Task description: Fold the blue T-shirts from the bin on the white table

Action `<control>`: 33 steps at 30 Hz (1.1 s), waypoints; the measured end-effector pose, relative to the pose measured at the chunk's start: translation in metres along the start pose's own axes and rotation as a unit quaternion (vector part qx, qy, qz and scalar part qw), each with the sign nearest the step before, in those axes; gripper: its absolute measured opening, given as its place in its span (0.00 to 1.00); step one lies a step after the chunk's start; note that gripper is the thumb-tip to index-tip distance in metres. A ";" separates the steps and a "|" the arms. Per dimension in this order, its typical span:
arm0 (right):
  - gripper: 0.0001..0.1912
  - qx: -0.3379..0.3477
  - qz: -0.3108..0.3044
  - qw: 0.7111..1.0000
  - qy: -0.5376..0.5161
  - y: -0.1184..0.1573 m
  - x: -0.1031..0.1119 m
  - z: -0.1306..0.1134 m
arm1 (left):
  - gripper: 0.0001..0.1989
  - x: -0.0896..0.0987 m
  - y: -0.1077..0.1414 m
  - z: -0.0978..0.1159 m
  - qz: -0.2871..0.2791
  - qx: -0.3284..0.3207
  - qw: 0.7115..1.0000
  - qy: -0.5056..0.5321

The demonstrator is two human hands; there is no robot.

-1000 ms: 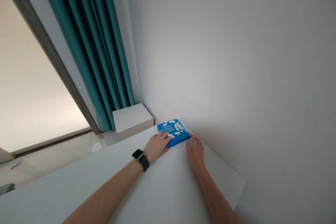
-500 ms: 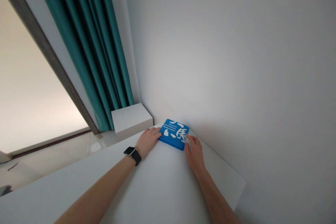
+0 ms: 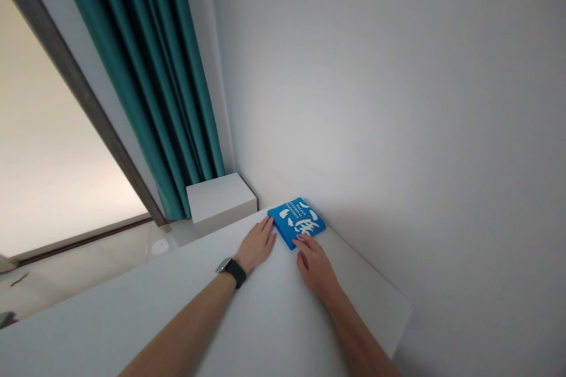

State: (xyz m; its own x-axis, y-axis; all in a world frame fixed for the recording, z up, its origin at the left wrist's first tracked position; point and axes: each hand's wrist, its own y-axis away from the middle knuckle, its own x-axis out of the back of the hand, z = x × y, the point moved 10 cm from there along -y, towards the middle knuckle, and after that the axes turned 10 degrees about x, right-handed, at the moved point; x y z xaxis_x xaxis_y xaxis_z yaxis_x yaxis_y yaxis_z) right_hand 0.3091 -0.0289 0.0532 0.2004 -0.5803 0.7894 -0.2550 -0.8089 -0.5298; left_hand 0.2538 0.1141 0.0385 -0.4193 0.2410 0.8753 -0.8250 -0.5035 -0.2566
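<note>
A folded blue cloth [image 3: 285, 230] with white lettering and characters lies flat on the white tabletop [image 3: 274, 318], close to the wall. The print includes "DALIAN" and "MARATHON". My left hand [image 3: 257, 241], with a dark-strapped watch [image 3: 232, 271] on the wrist, rests palm down at the cloth's left corner, its fingers stretched out and the tips touching the edge. At the near corner is my right hand [image 3: 317, 265], fingers loosely bent. Its index fingertip lies on the cloth, while the thumb is apart, just below the edge.
Behind the table's far left edge stands a white box-like piece [image 3: 221, 197]. Teal curtains [image 3: 163, 82] hang beyond it, beside a dark-framed panel [image 3: 84, 94]. A pale wall [image 3: 375, 129] runs along the table's right side. Light floor [image 3: 66, 277] shows at the left.
The cloth has turned clockwise on the tabletop, its corner now pointing toward me. My right hand has moved left to that near corner. My left hand has shifted slightly right and nearer to me.
</note>
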 end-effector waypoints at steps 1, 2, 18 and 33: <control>0.24 0.000 -0.006 1.000 0.002 0.000 -0.002 0.000 | 0.25 0.000 0.000 0.001 0.006 -0.007 1.000 0.003; 0.25 0.000 -0.011 1.000 0.003 0.000 -0.003 0.000 | 0.25 0.001 0.001 0.002 0.012 -0.014 1.000 0.003; 0.26 -0.161 -0.003 0.979 0.122 0.010 0.000 0.048 | 0.28 -0.005 0.014 0.028 -0.008 -0.050 0.999 -0.018; 0.29 -0.160 -0.085 0.968 0.175 0.000 -0.010 0.062 | 0.29 -0.016 0.007 0.019 -0.014 -0.028 0.999 -0.017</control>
State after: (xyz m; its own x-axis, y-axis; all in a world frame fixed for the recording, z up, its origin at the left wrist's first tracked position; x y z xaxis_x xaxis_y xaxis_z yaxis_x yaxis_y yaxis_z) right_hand 0.3659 -0.0289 0.0258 -0.0530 -0.3285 0.9430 -0.5375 -0.7865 -0.3042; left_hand 0.2620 0.0908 0.0305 -0.3831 0.2251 0.8959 -0.8564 -0.4501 -0.2531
